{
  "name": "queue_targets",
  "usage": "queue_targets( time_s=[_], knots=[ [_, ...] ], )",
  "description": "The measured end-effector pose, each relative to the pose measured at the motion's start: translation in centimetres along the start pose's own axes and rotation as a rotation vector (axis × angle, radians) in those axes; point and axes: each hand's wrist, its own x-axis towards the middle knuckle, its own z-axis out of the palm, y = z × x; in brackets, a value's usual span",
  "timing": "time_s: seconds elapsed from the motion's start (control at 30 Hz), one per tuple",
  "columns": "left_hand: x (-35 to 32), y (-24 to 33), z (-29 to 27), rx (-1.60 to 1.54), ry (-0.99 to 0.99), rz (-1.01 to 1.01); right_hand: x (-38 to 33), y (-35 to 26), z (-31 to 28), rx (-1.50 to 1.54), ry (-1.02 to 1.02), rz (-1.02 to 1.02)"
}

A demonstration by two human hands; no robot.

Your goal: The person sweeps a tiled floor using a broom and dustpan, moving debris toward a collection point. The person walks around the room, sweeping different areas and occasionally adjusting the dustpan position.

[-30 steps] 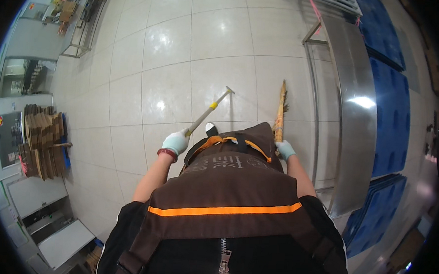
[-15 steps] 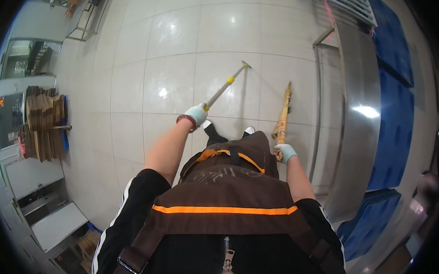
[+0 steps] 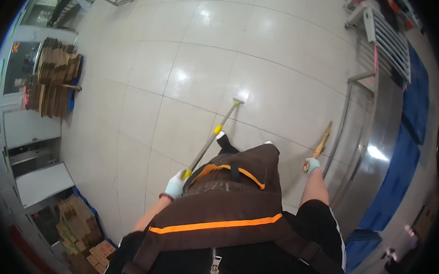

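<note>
My left hand (image 3: 175, 185), in a pale glove with a dark red band at the wrist, is closed round the yellow lower end of a long-handled scraper (image 3: 205, 147). The grey pole slopes forward, and its small flat scraper head (image 3: 239, 101) is at the tiled floor. In my right hand (image 3: 313, 165), also gloved, is a slim tan straw-like bundle (image 3: 323, 139) with a tapering end, pointing forward and away. Its exact kind is hard to make out. My fingers wrap its near end.
Along the right runs a steel counter (image 3: 378, 130), with blue panels (image 3: 413, 130) beyond it and a metal rack (image 3: 388, 44) at the far end. To the left stand flattened cardboard (image 3: 54, 76), white cabinet doors (image 3: 43, 184) and stacked cartons (image 3: 76, 224). My shoe (image 3: 221, 135) is beside the pole.
My left hand has drawn back toward my body, and the scraper head has come nearer. My right hand and the bundle sit farther right. The whole view has turned and shifted.
</note>
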Motion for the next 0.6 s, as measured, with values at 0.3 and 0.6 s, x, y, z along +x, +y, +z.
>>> queue_targets(
  time_s=[0.3, 0.6],
  knots=[
    [-10.5, -3.8, -4.4, -0.281, 0.124, -0.625, -8.7, -13.1, 27.4, -0.082, -0.097, -0.188],
    [-8.8, -6.3, -8.1, -0.198, 0.036, -0.749, -16.4, 2.2, 60.9, -1.236, -0.135, -0.444]
  ],
)
